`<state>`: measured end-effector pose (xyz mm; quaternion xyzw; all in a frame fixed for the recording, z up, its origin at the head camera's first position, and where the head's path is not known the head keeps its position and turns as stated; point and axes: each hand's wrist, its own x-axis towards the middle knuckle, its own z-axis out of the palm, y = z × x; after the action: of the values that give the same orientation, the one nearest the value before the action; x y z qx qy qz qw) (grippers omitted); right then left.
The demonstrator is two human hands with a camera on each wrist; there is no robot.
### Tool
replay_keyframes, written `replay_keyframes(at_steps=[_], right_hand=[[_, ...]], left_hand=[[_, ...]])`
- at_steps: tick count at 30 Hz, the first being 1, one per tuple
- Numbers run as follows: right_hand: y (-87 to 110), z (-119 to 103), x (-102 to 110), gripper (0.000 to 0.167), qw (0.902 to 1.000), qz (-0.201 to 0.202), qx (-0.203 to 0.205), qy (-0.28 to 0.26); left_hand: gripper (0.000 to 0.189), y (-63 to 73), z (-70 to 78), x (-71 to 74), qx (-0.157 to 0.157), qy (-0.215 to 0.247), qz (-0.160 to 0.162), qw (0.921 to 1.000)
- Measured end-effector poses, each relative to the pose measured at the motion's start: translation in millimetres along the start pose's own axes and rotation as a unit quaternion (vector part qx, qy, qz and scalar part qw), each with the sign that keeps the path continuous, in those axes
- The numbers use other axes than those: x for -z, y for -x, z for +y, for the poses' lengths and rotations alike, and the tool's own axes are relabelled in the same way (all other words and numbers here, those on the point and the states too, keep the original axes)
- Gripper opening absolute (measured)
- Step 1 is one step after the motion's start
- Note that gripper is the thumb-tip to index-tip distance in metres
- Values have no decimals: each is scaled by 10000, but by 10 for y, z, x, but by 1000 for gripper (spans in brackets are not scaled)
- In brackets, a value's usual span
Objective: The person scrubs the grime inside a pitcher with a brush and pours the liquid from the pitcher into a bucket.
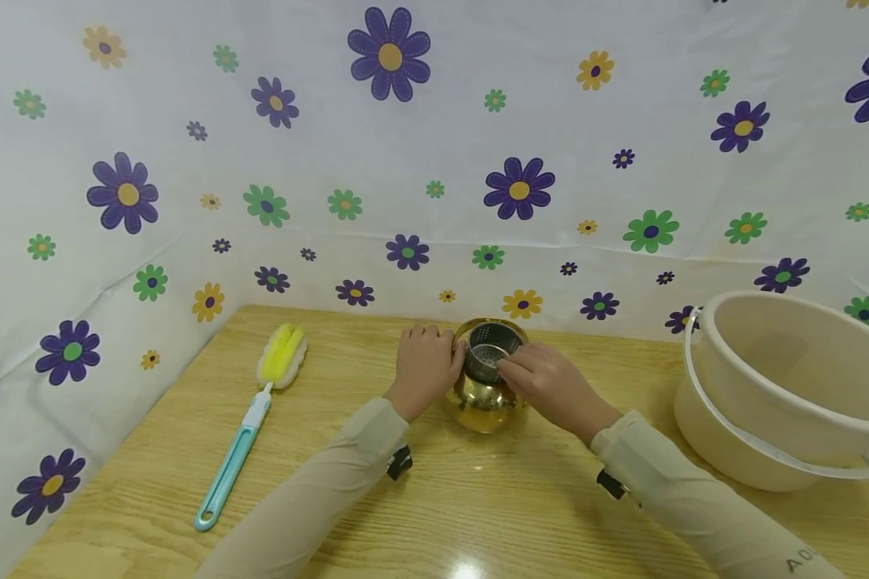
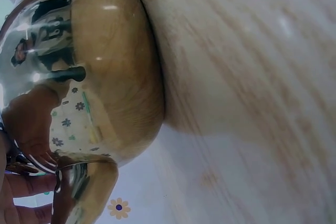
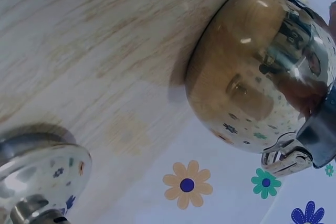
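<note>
A shiny gold teapot (image 1: 487, 406) stands on the wooden table, its spout (image 2: 86, 195) showing in the left wrist view. A metal strainer (image 1: 494, 354) with small holes sits tilted at the pot's mouth, its open top toward the head camera. My right hand (image 1: 550, 382) pinches the strainer's rim from the right. On the other side, my left hand (image 1: 426, 366) holds the teapot near its top, thumb beside the strainer and fingers behind the spout. A handle hinge (image 3: 286, 158) shows on the pot in the right wrist view.
A cleaning brush (image 1: 242, 442) with a yellow sponge head and blue handle lies at the left. At the right stands a large cream bucket (image 1: 739, 426). A shiny lid with a knob (image 3: 47, 182) lies on the table. Flower-printed cloth (image 1: 449, 145) hangs behind.
</note>
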<state>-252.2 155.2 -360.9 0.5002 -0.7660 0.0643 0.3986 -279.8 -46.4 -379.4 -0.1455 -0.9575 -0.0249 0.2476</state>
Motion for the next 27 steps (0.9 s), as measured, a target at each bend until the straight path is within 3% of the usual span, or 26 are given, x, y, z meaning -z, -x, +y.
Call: replay_keyframes(at_steps=[11,20,27], right_hand=[[21,73,166,31,9999,-62,-82,74],[51,144,332,13,9999,79,-141,56],[127,241,452,15,9992,88,-344,169]], left_hand=[[34,11,-7,-33,-13,23,64,10000],[33,10,-4,-59,-40,-41,235,9997],[31,18,-10,-44,-53,14,275,9996]])
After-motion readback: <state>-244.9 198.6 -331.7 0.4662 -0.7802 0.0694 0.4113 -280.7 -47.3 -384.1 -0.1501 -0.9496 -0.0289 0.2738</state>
